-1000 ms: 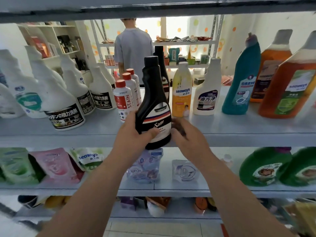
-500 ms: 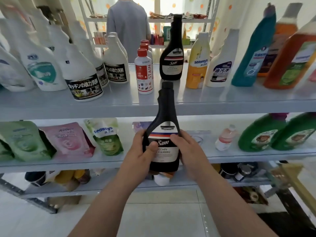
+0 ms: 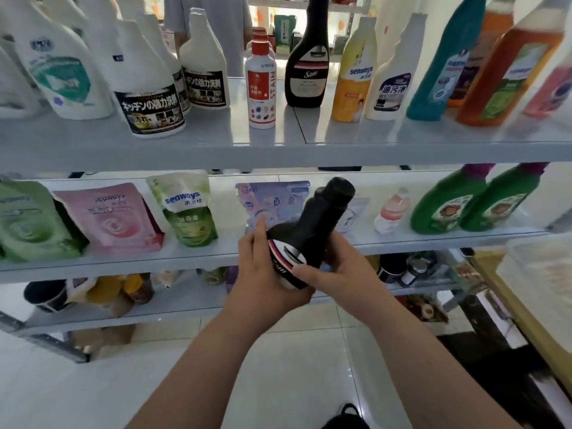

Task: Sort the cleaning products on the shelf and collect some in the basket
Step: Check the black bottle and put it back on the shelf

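While the left hand and right hand both curl round the belly of the black bottle — held off the shelf, cap tilted toward one o'clock — the basket lies at three o'clock, nearer the right hand.

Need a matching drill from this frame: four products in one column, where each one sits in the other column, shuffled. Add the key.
Column 1
1. tilted black Sam bottle
2. red-capped STAIN bottle
3. pink seaways pouch
4. pair of green bottles

Column 2
A. middle shelf, right end
B. top shelf, standing upright
C. gripped by the left hand and right hand
D. middle shelf, left half

Pairs: 1-C, 2-B, 3-D, 4-A
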The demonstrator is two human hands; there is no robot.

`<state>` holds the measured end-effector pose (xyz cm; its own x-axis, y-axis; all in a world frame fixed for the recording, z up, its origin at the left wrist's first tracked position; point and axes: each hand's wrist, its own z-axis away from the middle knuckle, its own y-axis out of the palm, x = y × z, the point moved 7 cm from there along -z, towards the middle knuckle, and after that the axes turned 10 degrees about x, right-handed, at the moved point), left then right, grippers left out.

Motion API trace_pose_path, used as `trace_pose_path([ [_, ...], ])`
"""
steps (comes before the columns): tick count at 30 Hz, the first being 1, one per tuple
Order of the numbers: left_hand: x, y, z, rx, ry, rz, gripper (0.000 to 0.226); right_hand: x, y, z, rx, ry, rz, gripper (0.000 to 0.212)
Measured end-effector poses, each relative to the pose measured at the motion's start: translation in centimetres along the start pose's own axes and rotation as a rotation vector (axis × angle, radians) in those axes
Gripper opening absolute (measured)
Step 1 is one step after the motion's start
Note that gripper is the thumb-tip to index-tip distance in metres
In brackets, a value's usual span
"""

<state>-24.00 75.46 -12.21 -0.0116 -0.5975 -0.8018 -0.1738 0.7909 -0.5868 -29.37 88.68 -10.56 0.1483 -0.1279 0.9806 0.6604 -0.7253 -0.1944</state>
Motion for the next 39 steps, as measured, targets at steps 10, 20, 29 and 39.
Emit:
trace_pose_path([
  [10,1.6,5.2,1.2,0.056,-0.394,1.008,0.041,-1.5,-4.3,-1.2,-0.023,0.110,-0.086,0.027],
  [20,-4.5,12.8,0.5,0.058,-0.539,1.190,0.039,-8.4,-8.5,1.1,0.046,0.397,-0.942,0.073],
  [29,-8.4,17.6,0.0,0.219,-0.695,1.775,0.038,-9.8,-10.8,0.9,0.049,0.376,-0.990,0.059],
  [39,-4.6,12.0,-1.9,0.191,-0.300,0.494,0.058,-7.0,-13.3,1.2,-0.145,0.222,-0.437,0.079],
])
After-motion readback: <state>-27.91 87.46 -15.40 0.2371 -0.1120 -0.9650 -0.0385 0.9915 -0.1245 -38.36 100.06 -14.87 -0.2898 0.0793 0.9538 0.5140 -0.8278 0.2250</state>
